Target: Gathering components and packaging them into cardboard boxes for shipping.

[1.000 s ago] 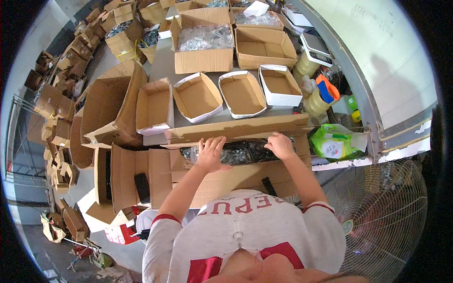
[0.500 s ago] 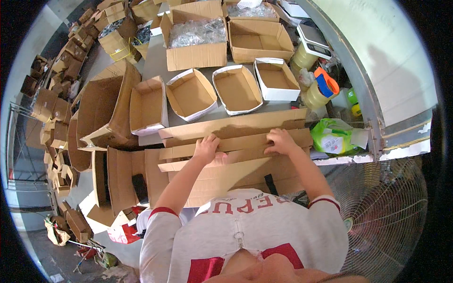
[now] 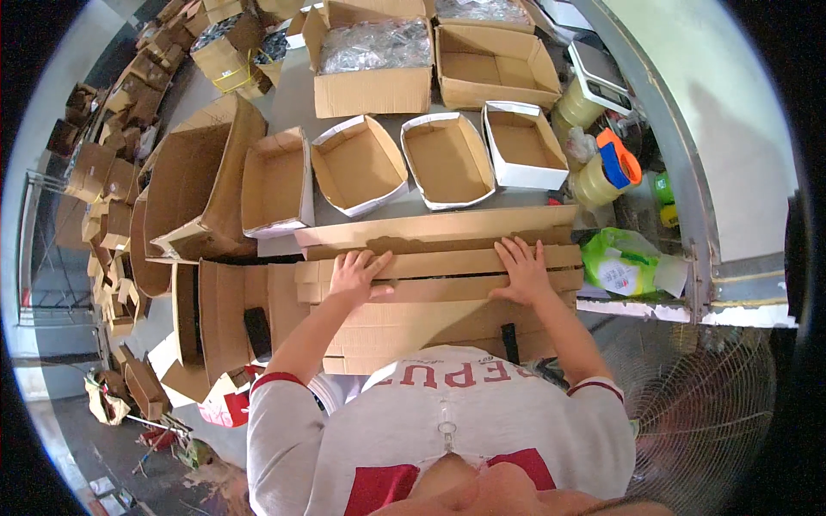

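In front of my body lies a long brown cardboard box [image 3: 430,325]. Its two long top flaps [image 3: 443,290] lie nearly flat, with a thin dark gap between them. My left hand [image 3: 354,277] rests on the left part of these flaps, palm down and fingers spread. On their right part my right hand [image 3: 525,271] presses down in the same way, its fingers stretched across the gap. Behind the box a long brown cardboard strip [image 3: 447,225] stands up; how it joins the box is hard to see.
Beyond stands a row of shallow white-edged trays [image 3: 447,161]. Behind them are a carton of clear plastic pieces [image 3: 372,93] and an open carton [image 3: 499,69]. Large open cartons [image 3: 206,185] stand left. At right are a green bag [image 3: 621,267], a scale [image 3: 600,67] and a fan [image 3: 714,413].
Both hands have gone from curled fingers on the flap edges to lying flat with fingers spread. The raised flaps have come down, narrowing the opening. The whole view has shifted slightly.
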The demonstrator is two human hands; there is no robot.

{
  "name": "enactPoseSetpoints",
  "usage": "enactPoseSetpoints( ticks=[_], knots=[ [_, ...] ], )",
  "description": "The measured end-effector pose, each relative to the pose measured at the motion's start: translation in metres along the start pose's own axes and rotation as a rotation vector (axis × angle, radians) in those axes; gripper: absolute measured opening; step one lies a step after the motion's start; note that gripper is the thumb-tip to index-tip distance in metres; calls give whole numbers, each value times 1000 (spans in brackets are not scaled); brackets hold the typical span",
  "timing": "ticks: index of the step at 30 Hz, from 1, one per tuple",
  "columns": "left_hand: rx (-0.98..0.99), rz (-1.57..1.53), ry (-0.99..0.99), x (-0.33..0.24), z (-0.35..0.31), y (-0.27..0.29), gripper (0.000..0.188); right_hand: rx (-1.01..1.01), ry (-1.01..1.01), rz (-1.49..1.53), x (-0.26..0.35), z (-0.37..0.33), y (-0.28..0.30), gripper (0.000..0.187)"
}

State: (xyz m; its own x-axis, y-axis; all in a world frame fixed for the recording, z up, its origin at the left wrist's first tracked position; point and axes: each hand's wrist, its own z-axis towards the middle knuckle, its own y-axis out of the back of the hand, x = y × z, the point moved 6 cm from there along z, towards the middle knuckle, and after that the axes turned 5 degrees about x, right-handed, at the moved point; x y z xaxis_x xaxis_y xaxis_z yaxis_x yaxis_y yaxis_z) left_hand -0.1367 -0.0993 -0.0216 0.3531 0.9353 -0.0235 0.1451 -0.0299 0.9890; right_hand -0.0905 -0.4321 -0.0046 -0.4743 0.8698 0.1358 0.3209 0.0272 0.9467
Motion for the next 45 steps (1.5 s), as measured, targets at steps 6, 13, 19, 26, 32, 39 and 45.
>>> enactPoseSetpoints(
  ticks=[6,13,19,26,32,39,45],
  knots=[
    [47,-18,107,-3,0,-21,79,106,30,-56,-2,9,-6,110],
    [289,-8,-125,-85,24,0,77,44,81,-66,5,-5,-14,102],
    [266,-26,-332,-136,60,11,66,-462,-131,0,-87,11,36,52],
    [167,-69,-403,-172,85,8,64,-249,-638,-55,-233,19,138,23],
    [116,-132,-417,-172,84,3,64,-514,-446,119,-187,-16,201,39],
    [-22,-130,-438,-169,83,14,62,29,-189,581,-77,16,127,33],
    [-35,-115,-433,-167,77,7,63,307,-168,307,-50,59,71,30]
  ],
)
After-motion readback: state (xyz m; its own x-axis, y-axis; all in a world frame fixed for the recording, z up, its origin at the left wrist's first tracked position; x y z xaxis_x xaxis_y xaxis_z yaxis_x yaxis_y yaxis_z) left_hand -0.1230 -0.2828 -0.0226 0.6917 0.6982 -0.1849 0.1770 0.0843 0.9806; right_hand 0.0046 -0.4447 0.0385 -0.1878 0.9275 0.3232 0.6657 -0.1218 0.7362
